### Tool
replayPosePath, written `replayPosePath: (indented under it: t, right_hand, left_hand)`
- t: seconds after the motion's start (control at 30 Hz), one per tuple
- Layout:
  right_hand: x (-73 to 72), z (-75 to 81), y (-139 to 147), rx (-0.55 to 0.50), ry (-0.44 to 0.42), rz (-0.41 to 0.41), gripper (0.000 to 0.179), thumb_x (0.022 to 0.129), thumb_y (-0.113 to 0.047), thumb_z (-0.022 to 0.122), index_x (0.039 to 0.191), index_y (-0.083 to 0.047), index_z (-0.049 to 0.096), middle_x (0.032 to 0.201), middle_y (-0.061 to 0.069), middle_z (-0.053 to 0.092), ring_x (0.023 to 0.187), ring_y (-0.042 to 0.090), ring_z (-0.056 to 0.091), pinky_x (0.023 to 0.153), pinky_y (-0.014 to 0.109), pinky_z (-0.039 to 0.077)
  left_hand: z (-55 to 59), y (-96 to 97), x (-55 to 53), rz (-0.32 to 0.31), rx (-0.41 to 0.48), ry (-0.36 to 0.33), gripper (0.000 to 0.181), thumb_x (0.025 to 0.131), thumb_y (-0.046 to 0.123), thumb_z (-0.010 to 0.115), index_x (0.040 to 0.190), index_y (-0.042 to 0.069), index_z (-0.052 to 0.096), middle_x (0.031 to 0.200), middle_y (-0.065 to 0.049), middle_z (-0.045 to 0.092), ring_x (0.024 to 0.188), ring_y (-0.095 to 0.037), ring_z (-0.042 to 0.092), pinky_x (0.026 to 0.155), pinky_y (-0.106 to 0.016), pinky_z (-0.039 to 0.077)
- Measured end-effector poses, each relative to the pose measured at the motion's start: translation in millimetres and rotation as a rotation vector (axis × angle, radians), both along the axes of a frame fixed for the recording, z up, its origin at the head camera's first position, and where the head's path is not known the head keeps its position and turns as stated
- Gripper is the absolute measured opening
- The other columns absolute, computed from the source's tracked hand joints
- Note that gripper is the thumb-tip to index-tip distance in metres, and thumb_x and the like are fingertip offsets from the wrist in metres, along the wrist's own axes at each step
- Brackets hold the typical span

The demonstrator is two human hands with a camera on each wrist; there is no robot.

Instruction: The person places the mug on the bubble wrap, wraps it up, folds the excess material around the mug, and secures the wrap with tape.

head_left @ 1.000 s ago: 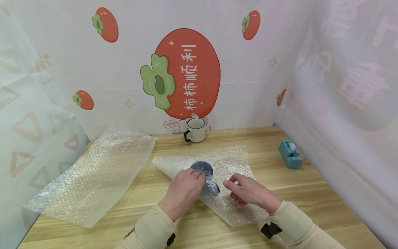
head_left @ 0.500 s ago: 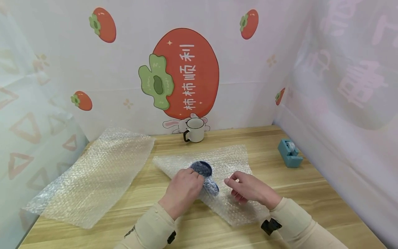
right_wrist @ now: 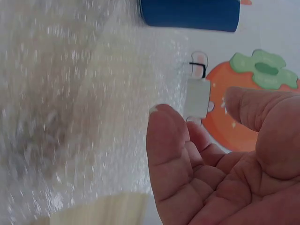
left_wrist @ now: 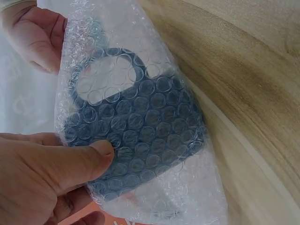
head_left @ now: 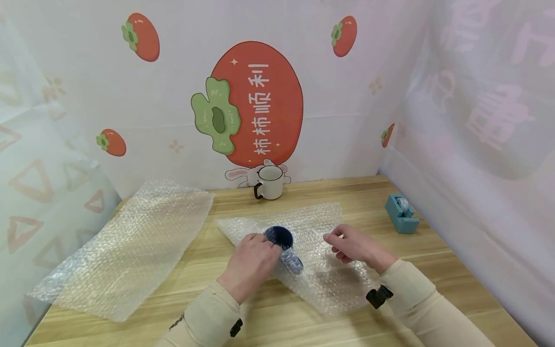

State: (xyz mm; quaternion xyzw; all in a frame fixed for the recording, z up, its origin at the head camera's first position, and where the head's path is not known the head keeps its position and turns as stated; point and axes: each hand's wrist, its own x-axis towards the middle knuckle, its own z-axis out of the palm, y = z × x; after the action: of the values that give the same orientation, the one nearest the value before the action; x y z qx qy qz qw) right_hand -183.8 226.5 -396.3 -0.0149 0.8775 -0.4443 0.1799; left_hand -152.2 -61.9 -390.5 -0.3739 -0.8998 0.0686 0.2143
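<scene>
Blue mug (head_left: 284, 237), bubble wrap (head_left: 314, 286) across; white mug (head_left: 272, 183) beyond.

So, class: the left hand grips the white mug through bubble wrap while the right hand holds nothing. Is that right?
Wrong colour: the head view shows the left hand gripping a blue mug through bubble wrap; the rest stands.

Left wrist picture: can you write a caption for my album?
The left hand grips a blue mug through clear bubble wrap; the right hand shows behind.
</scene>
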Motion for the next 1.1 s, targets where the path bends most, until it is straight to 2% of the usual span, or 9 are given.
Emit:
replayPosePath:
  t: [0.17,0.27,0.4,0.5,0.6,0.8,0.93,1.1]
  right_hand:
    - [-11.2,2.1,13.5,0.075,0.026,-0.021,0.043,0.106,-0.038,0.058,0.122,0.002,0.055,0.097,0.014,0.060,0.081,0.023,0.060,0.074,0.037,0.057]
    - [-16.2,2.0,20.5,0.124,0.048,-0.043,0.051,0.106,-0.041,0.057,0.131,0.003,0.052,0.113,0.021,0.062,0.093,0.029,0.064,0.082,0.043,0.056]
    - [-21.6,-0.7,28.2,0.158,0.073,-0.075,0.063,0.105,-0.044,0.056,0.141,0.007,0.043,0.138,0.032,0.055,0.118,0.041,0.062,0.094,0.053,0.053]
    - [-24.7,-2.8,32.3,0.160,0.064,-0.099,0.071,0.105,-0.044,0.056,0.148,0.009,0.036,0.144,0.035,0.049,0.129,0.047,0.055,0.100,0.058,0.049]
    - [-27.1,-5.2,34.4,0.161,0.051,-0.104,0.074,0.104,-0.042,0.057,0.151,0.011,0.033,0.146,0.037,0.047,0.132,0.050,0.052,0.104,0.060,0.047]
    - [-30.7,-13.2,32.1,0.157,0.009,-0.101,0.068,0.103,-0.038,0.061,0.148,0.009,0.041,0.142,0.033,0.053,0.113,0.037,0.065,0.094,0.051,0.055]
    - [-31.3,-15.2,29.3,0.107,-0.011,-0.120,0.058,0.103,-0.034,0.063,0.143,0.005,0.050,0.123,0.022,0.062,0.096,0.027,0.063,0.085,0.042,0.056]
    - [-31.1,-17.1,26.4,0.052,-0.020,-0.127,0.046,0.104,-0.031,0.063,0.135,0.002,0.056,0.096,0.009,0.061,0.078,0.021,0.057,0.075,0.037,0.053]
  left_hand:
    - [2.5,-2.1,-0.7,-0.006,-0.024,-0.023,0.012,0.083,0.007,0.079,0.088,0.017,0.073,0.086,0.003,0.077,0.086,-0.018,0.068,0.092,-0.038,0.056]
    - [4.6,-4.0,-0.5,-0.009,-0.044,-0.040,0.013,0.083,0.006,0.078,0.087,0.017,0.073,0.086,0.003,0.077,0.086,-0.018,0.067,0.093,-0.037,0.055]
    - [6.2,-7.9,-0.1,-0.022,-0.051,-0.050,0.012,0.085,0.006,0.076,0.087,0.018,0.074,0.088,0.005,0.077,0.087,-0.016,0.066,0.092,-0.037,0.054]
    - [6.5,-11.7,0.9,-0.035,-0.049,-0.056,0.012,0.086,0.008,0.076,0.088,0.019,0.075,0.089,0.006,0.078,0.089,-0.015,0.066,0.091,-0.037,0.054]
    - [6.9,-15.6,2.3,-0.047,-0.049,-0.061,0.014,0.086,0.007,0.076,0.087,0.020,0.075,0.089,0.008,0.077,0.090,-0.015,0.067,0.091,-0.037,0.054]
    - [7.7,-23.4,6.1,-0.058,-0.066,-0.084,0.015,0.086,0.007,0.077,0.091,0.021,0.076,0.090,0.008,0.077,0.092,-0.014,0.067,0.092,-0.037,0.055]
    - [8.7,-25.3,8.6,-0.058,-0.089,-0.095,0.013,0.089,0.009,0.075,0.093,0.021,0.076,0.091,0.007,0.077,0.093,-0.015,0.067,0.093,-0.037,0.055]
    - [8.4,-26.9,9.9,-0.056,-0.097,-0.080,0.013,0.090,0.009,0.073,0.092,0.021,0.075,0.091,0.008,0.077,0.093,-0.015,0.066,0.092,-0.037,0.055]
